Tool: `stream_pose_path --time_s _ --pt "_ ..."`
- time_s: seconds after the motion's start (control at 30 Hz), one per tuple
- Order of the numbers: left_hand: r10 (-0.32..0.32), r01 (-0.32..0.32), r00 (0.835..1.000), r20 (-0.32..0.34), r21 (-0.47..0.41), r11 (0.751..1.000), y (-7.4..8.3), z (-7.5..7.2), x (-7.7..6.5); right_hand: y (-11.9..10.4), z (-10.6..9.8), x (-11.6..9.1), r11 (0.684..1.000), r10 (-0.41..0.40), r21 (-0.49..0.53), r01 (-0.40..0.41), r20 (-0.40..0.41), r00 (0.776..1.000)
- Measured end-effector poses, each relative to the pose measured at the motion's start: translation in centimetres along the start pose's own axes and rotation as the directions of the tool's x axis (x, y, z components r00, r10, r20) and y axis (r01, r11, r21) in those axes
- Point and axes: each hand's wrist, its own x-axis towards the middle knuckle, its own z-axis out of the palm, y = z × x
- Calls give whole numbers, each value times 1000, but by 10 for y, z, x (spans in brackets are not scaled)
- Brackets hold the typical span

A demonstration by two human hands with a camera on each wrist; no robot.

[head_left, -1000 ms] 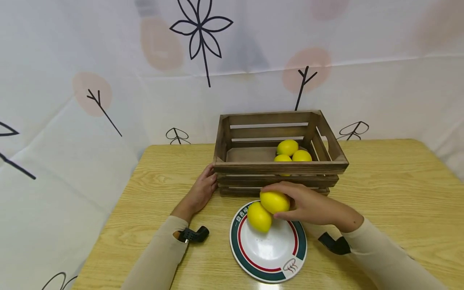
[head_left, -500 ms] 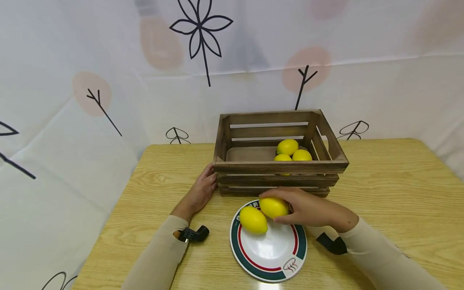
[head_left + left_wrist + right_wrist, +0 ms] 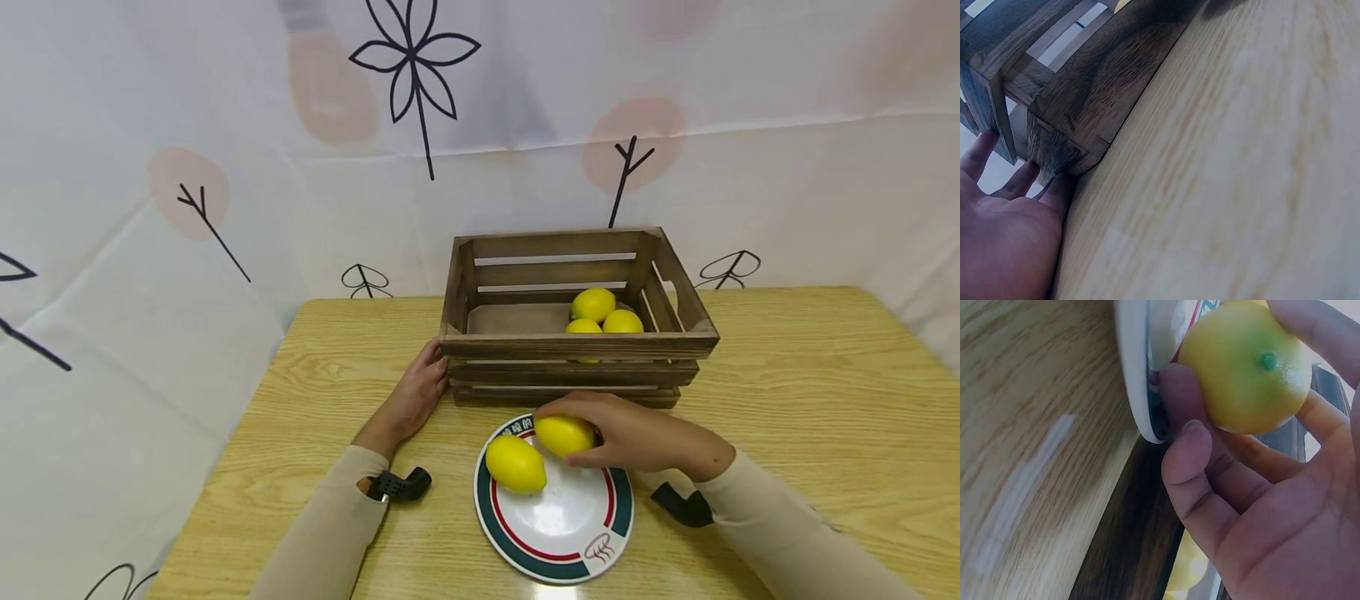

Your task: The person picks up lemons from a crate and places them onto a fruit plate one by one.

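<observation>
My right hand (image 3: 626,431) grips a yellow lemon (image 3: 562,435) over the back rim of a round plate (image 3: 555,533). In the right wrist view the thumb and fingers curl round this lemon (image 3: 1247,369), its green-tipped end facing the camera. A second lemon (image 3: 516,464) lies on the plate's left side. My left hand (image 3: 416,396) is at the front left corner of a brown wooden crate (image 3: 577,346). Seen from the left wrist, the straight fingertips (image 3: 1022,175) touch the crate's corner (image 3: 1060,144).
Inside the crate, several lemons (image 3: 594,305) sit together at the right end. The wooden table (image 3: 795,400) extends to both sides of crate and plate. A patterned white cloth (image 3: 525,100) hangs behind the table.
My right hand has moved down and slightly toward me with its lemon. The other lemon has shifted left and toward me on the plate. The left hand stays at the crate.
</observation>
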Motion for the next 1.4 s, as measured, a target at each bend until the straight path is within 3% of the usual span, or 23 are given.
stream_pose_path --time_s 1.2,1.4 --pt "2 -2 1000 2 -9 1000 0 1 -1 -4 -2 -3 998 -8 -65 8 0 1000" --pt "-2 2 1000 -4 -14 1000 -1 1 -1 -12 -9 -6 1000 -9 -15 9 -1 1000"
